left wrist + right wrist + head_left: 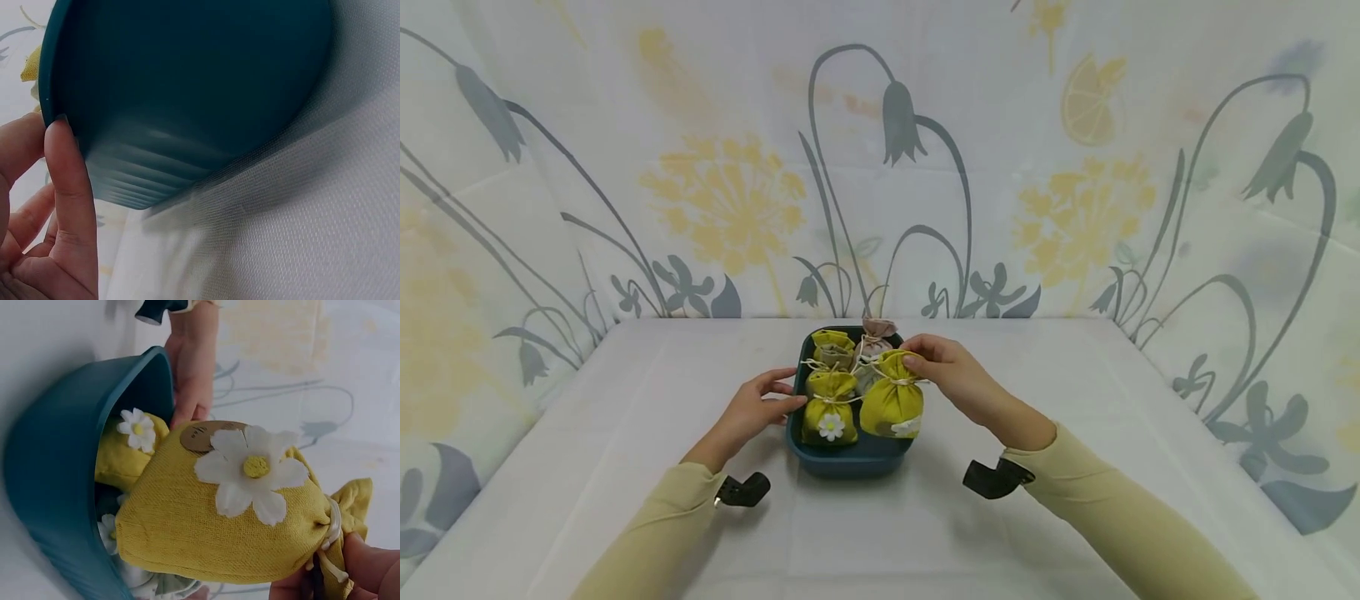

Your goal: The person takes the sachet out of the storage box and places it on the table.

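Note:
My right hand (pixel 951 371) pinches a yellow drawstring pouch (pixel 891 407) by its gathered neck, above the right side of a dark teal tub (pixel 850 465). In the right wrist view the pouch bears a white cloth flower (pixel 256 465), a round brown tag (pixel 200 434) and a pale cord round its neck. My left hand (pixel 758 408) holds the tub's left rim, thumb outside the wall. Inside the tub sit another yellow pouch with a white flower (pixel 831 427), a yellow one behind it (pixel 833 346) and a pinkish pouch (pixel 877 329); a greyish one is partly hidden by the held pouch.
The tub stands on a white cloth-covered table (pixel 647 417). Behind it hangs a white curtain (pixel 880 200) printed with grey and yellow flowers. Black wrist cameras (pixel 998 478) jut inward from both sleeves.

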The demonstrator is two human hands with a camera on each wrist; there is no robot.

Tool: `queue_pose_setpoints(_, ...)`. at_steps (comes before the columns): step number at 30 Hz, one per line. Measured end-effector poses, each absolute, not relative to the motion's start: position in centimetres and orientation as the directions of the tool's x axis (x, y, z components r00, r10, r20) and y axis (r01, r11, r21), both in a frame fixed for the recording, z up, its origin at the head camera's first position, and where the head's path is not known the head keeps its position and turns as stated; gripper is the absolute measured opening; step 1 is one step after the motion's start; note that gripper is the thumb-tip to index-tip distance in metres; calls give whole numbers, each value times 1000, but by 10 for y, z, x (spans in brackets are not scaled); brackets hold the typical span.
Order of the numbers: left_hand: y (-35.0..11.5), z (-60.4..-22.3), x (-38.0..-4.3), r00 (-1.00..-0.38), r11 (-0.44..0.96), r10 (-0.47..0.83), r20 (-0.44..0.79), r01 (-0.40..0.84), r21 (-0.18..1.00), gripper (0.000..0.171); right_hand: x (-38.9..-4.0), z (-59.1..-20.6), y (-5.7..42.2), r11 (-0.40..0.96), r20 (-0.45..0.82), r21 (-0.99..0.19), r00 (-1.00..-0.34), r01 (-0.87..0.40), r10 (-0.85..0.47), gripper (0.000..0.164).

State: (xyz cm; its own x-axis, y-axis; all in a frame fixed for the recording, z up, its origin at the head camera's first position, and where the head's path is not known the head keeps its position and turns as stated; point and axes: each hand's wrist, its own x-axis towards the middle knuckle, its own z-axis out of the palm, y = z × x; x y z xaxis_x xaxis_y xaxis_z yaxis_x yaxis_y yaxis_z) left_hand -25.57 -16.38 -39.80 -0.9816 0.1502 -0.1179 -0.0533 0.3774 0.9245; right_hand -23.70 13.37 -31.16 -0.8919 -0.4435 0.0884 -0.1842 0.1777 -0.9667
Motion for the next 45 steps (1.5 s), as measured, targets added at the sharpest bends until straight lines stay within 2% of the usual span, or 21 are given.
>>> queue_pose_setpoints(13,-163,-398,-255,-983,350,138,-122,-67,935,62,-228,-308,168,209,128,-957,-940,-200,-317,23)
queue_pose_setpoints(19,-162,-393,-248,-982,328,163,-91,-33,944,61,-232,-311,187,181,152,-963,-955,-202,-255,24)
queue_pose_setpoints(25,-157,-371,-234,-981,322,168,-102,-43,946,58,-243,-313,200,171,172,-963,-963,-209,-207,27)
queue_pose_setpoints(36,-164,-398,-252,-982,322,161,-95,-39,946,61,-273,-329,211,186,191,-958,-971,-216,-145,26)
queue_pose_setpoints(45,-165,-401,-254,-984,326,157,-90,-34,945,60,-296,-343,211,203,191,-957,-977,-207,-95,26)
